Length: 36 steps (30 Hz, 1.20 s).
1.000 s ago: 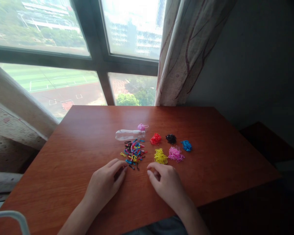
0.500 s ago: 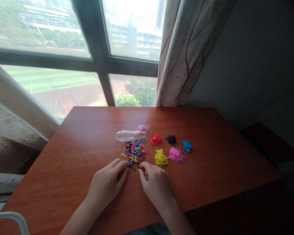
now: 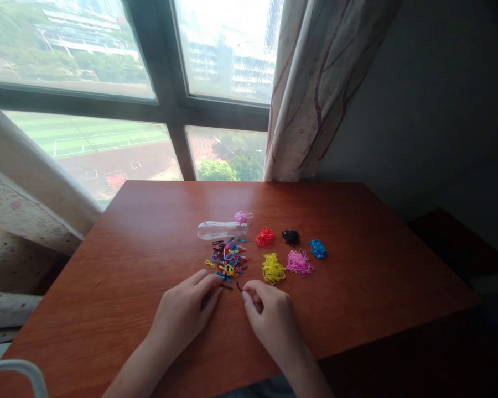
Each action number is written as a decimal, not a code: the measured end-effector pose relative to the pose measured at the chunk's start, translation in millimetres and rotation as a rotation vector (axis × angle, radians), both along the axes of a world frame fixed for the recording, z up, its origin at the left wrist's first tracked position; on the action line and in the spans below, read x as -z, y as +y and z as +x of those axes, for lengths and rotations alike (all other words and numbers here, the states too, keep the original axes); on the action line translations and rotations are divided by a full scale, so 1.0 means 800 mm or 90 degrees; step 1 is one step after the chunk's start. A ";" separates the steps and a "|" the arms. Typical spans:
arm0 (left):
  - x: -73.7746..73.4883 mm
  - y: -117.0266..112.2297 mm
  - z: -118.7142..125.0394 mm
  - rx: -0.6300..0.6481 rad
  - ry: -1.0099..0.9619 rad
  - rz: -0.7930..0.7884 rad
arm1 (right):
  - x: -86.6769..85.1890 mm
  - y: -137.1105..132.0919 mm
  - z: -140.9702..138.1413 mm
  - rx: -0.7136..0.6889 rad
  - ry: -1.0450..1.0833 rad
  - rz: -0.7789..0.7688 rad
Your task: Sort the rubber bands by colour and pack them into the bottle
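A mixed heap of small coloured rubber bands lies on the brown table. To its right sit sorted piles: red, black, blue, yellow and pink. My right hand pinches a single black band just below the mixed heap. My left hand rests flat on the table beside it, fingers stretched toward the heap, holding nothing.
A clear plastic bottle lies on its side behind the heap, with a pink cap by its mouth. A window and a patterned curtain stand behind the table. A white curved rail shows at the bottom left.
My right hand moved left from near the yellow pile to the mixed heap's near edge, then drew back slightly with a black band pinched. My left hand stayed put.
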State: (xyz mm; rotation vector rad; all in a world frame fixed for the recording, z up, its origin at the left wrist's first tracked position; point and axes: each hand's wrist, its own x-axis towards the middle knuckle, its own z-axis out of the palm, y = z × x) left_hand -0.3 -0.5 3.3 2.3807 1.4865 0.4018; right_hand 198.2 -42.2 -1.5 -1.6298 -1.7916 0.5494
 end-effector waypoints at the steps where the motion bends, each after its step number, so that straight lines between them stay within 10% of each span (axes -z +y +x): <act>1: 0.000 0.000 0.000 0.001 -0.001 0.002 | -0.002 -0.001 0.005 0.004 0.012 0.005; 16: 0.004 0.004 -0.002 0.026 -0.004 0.017 | -0.019 0.086 0.152 0.196 -0.131 0.084; 36: 0.000 0.002 -0.002 0.033 -0.001 0.014 | -0.020 0.113 0.147 0.158 -0.237 0.026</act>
